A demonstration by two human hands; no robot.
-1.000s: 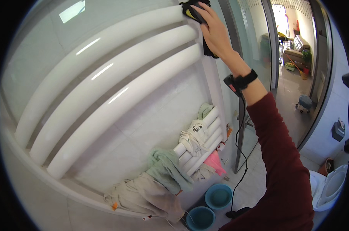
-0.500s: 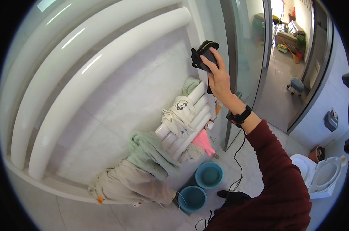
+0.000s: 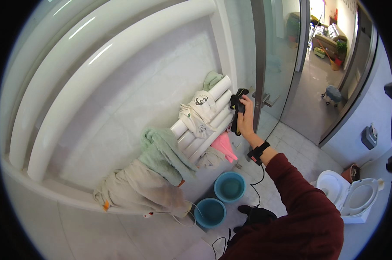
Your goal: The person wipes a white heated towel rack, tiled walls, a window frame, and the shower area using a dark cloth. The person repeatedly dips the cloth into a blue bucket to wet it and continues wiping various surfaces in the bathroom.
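While our right hand (image 3: 246, 118) curls closed round the black cloth (image 3: 236, 102) by the two o'clock ends of the bars (image 3: 220, 87), sweeping toward nine could snag the white cloth (image 3: 200, 112) and drag it off

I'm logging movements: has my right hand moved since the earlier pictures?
Yes, your right hand has moved down along the white rack, from its upper bars to beside its lower bars.

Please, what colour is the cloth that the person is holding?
The cloth is mostly black, with a little yellow; the head view shows it best.
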